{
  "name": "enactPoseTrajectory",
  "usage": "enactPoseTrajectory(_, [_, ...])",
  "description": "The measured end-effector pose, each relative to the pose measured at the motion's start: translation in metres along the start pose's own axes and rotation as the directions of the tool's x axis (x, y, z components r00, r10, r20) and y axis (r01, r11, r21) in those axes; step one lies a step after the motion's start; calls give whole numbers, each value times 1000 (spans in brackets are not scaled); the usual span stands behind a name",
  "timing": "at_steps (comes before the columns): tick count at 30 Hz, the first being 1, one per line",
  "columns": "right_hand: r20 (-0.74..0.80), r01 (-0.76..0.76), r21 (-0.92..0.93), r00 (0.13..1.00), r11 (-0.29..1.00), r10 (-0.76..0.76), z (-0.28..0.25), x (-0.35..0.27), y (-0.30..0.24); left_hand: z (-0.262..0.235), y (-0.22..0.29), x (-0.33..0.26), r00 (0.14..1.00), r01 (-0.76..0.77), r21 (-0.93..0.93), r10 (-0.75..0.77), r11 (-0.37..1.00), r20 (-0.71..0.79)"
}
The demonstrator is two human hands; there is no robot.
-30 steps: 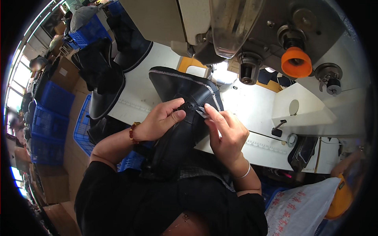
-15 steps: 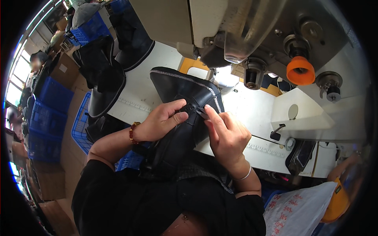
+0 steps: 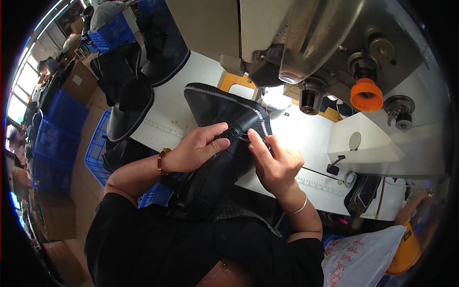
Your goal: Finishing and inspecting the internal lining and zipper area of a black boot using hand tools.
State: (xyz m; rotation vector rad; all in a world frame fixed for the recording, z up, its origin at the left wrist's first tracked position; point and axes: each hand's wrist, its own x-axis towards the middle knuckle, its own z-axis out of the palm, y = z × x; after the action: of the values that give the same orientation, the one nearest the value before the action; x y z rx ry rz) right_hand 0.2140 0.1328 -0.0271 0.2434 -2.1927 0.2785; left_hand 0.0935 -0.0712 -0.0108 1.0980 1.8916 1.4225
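Note:
A black leather boot (image 3: 217, 107) with white zigzag stitching along its lower edge lies across my lap and the table's front edge. My left hand (image 3: 198, 148) is closed on it, thumb and forefinger pinching a dark strap or buckle piece (image 3: 230, 135) on its front. Close beside, my right hand (image 3: 276, 160) is closed round small metal thread snips (image 3: 244, 137), mostly hidden by the fingers. Their pointed tip is at the boot by my left fingertips; whether it touches a thread I cannot tell.
A sewing machine (image 3: 311, 48) with an orange cup-shaped part (image 3: 366, 94) overhangs the white table (image 3: 306, 134). More black boots (image 3: 126, 95) stand at the left, above a blue basket (image 3: 98, 148). A white plastic bag (image 3: 361, 253) and another person's arm (image 3: 411, 205) are at the lower right.
My right hand has turned slightly, and the snips' blades show less than before. The left hand keeps its grip on the boot. The view has shifted a little.

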Motion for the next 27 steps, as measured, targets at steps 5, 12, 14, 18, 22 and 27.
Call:
enactPoseTrajectory(5, [30, -79, 140, 997, 987, 76, 7, -2, 1, 1, -2, 1, 999, -50, 58, 51, 997, -2])
enactPoseTrajectory(12, [-28, -157, 376, 983, 913, 181, 19, -6, 4, 2, -5, 0, 999, -33, 9, 33, 999, -9])
enactPoseTrajectory(14, [-64, -187, 529, 964, 828, 258, 19, -7, 5, 2, -5, 1, 999, -36, 1, 36, 999, -7])
enactPoseTrajectory(18, [73, -338, 562, 929, 755, 362, 3, -1, 1, 1, 3, 0, 1000, -6, 18, 6, 1000, -5])
enactPoseTrajectory(22, [100, -288, 372, 958, 882, 270, -3, -4, -3, 2, 0, 0, 1000, 2, -4, -2, 1000, 4])
enactPoseTrajectory(27, [91, -210, 181, 976, 961, 197, -8, -5, -8, 2, 1, 0, 1000, 1, -1, -1, 1000, 7])
